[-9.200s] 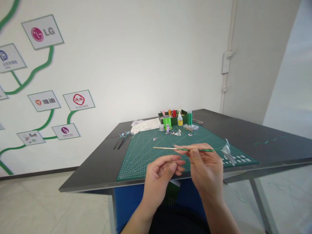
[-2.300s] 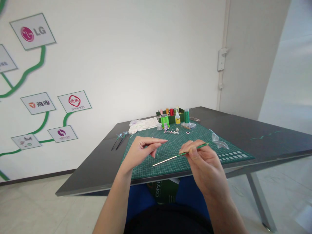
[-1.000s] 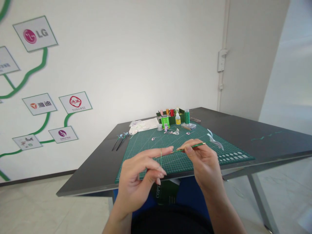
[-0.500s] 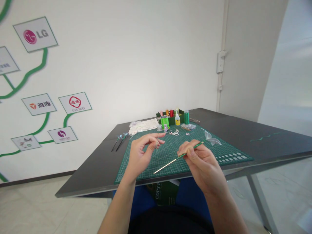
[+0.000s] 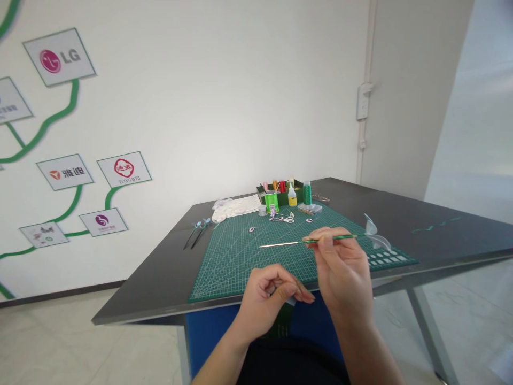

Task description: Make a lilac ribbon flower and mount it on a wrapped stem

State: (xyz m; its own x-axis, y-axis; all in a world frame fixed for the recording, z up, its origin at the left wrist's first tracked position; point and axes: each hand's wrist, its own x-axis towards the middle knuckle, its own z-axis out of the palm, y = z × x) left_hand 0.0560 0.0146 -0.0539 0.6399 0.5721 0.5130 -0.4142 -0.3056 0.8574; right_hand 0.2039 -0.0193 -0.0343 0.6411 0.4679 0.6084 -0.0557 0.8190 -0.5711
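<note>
My right hand (image 5: 340, 262) pinches a thin hairpin (image 5: 280, 245) by its green-wrapped part, above the cutting mat. Its bare, shiny metal stem points left, nearly level. Translucent, pale petals (image 5: 377, 235) stick out at the other end, beyond my fingers. Lower and further left, at the table's front edge, my left hand (image 5: 272, 299) is closed with bent fingers and the thumb against them. What those fingers hold, if anything, is too fine to make out. A small white-and-dark piece (image 5: 251, 229) lies on the green cutting mat (image 5: 228, 262) beyond both hands.
Scissors (image 5: 287, 219), a bright green cup (image 5: 271, 201), a glue bottle (image 5: 292, 197), a green tube (image 5: 306, 193) and a box of thread spools (image 5: 260, 193) stand or lie at the back. Two dark sticks with pale blue flowers (image 5: 199, 233) and a white cloth (image 5: 240, 206) are on the left.
My left hand has dropped toward me and to the right, uncovering the small piece on the mat. My right hand has moved slightly right, turning the hairpin from slanted to nearly level.
</note>
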